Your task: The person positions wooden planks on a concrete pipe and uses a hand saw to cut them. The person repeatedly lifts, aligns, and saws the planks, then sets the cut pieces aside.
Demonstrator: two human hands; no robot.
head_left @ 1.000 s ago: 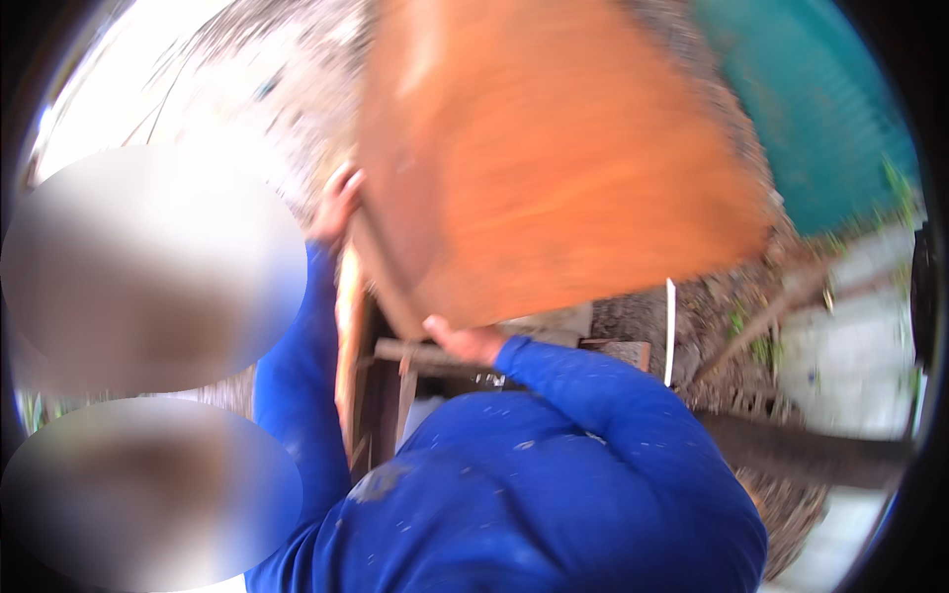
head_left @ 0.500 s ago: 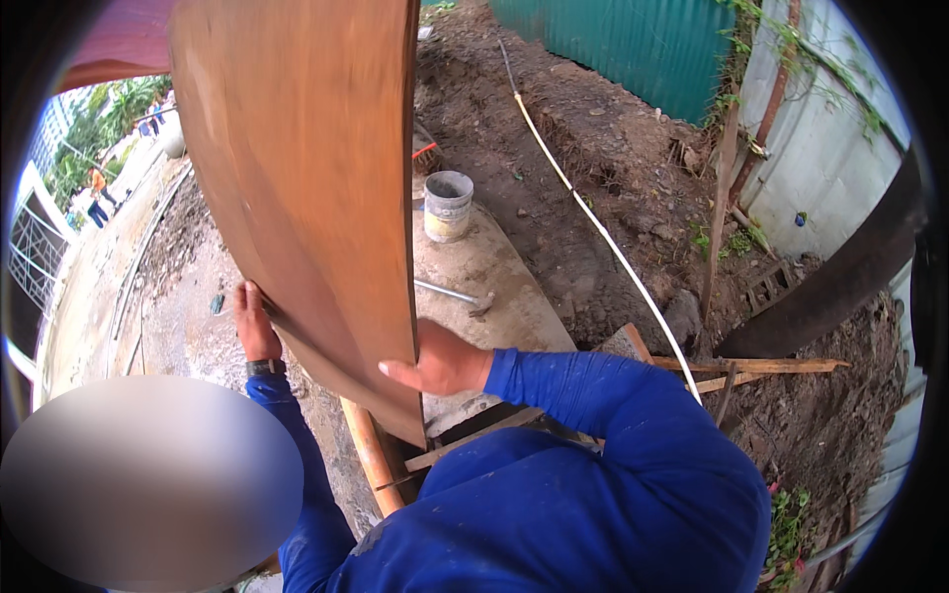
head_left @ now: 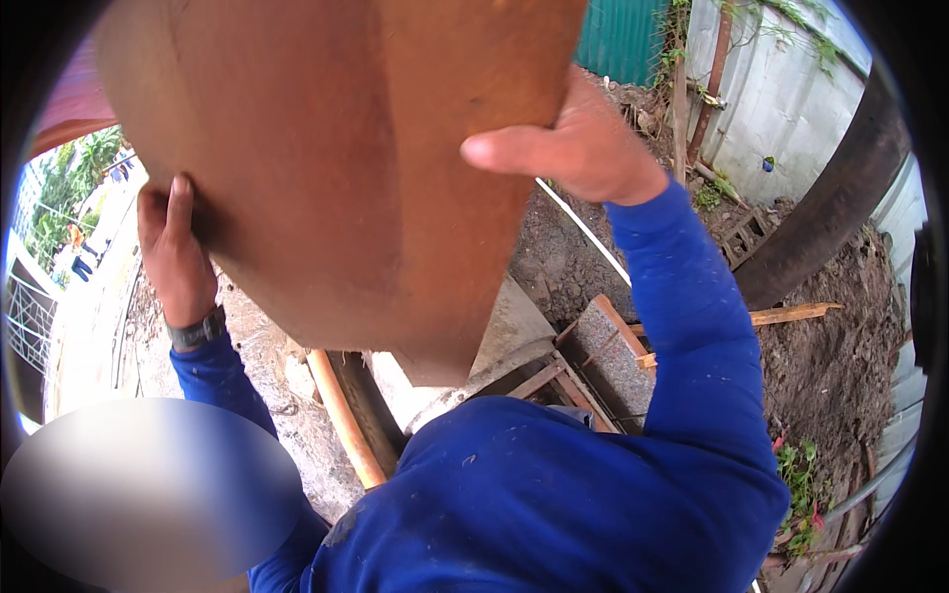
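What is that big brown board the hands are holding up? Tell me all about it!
The board is a wide, flat, reddish-brown sheet that looks like plywood, smooth with faint grain. It is raised overhead and fills the picture's top. The left hand presses its left edge, the right hand grips its right edge. Its lower corner points down.

reddish-brown board point(head_left: 336, 168) with darker grain streaks. bright blue sleeves point(head_left: 692, 326), speckled pale. dark grey wristwatch point(head_left: 198, 329). teal corrugated fence point(head_left: 618, 40). orange-brown pipe point(head_left: 341, 420). whitish wall point(head_left: 781, 99).
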